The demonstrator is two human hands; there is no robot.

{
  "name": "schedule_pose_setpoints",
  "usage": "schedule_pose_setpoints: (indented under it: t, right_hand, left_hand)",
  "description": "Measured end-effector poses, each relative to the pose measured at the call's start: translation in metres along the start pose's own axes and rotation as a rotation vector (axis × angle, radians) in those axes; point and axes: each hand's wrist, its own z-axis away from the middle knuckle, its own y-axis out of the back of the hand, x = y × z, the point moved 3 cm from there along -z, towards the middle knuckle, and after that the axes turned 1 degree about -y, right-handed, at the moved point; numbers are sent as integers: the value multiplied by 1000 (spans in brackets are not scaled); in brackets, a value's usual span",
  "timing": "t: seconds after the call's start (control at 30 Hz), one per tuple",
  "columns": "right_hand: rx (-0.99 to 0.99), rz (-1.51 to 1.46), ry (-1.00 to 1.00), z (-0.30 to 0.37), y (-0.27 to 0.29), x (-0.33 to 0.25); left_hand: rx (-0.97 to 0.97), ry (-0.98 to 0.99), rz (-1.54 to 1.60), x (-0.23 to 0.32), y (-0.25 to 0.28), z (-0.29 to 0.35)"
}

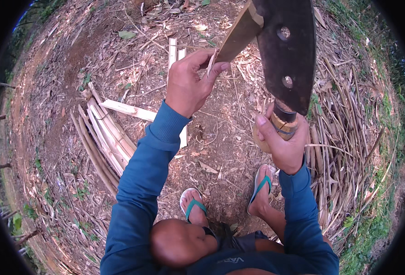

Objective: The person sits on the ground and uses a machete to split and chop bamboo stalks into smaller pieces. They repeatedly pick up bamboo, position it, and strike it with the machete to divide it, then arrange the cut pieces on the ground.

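Note:
My left hand (188, 82) grips the lower end of a flat bamboo strip (239, 34) that slants up to the right, toward the top of the picture. My right hand (282, 142) is closed round the wooden handle (282, 126) of a big dark cleaver-like blade (287, 50) with two round holes. The blade stands upright and its edge meets the strip near the strip's upper end. Both sleeves are blue.
I squat on bare earth strewn with dry leaves and shavings, feet in sandals with teal straps (259, 188). A pile of split bamboo slats (104, 137) lies at the left; thin bamboo sticks (340, 137) are heaped at the right. Grass edges the right side.

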Motion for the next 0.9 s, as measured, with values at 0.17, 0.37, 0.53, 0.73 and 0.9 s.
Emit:
schedule_pose_setpoints:
  t: [0.17,0.37,0.53,0.73,0.9]
  right_hand:
    - [3,422,21,-59,-16,142]
    - [-50,228,-54,-83,-18,80]
    - [12,-172,430,-51,2,-42]
    - [4,253,-186,-62,-21,176]
    - [-26,-88,-210,-95,-31,144]
  left_hand:
    - [-436,568,-287,-154,-56,128]
    - [-212,637,-83,-155,-13,244]
    - [126,971,194,-141,31,257]
    - [215,772,170,-150,-2,227]
    - [229,819,176,-126,-4,236]
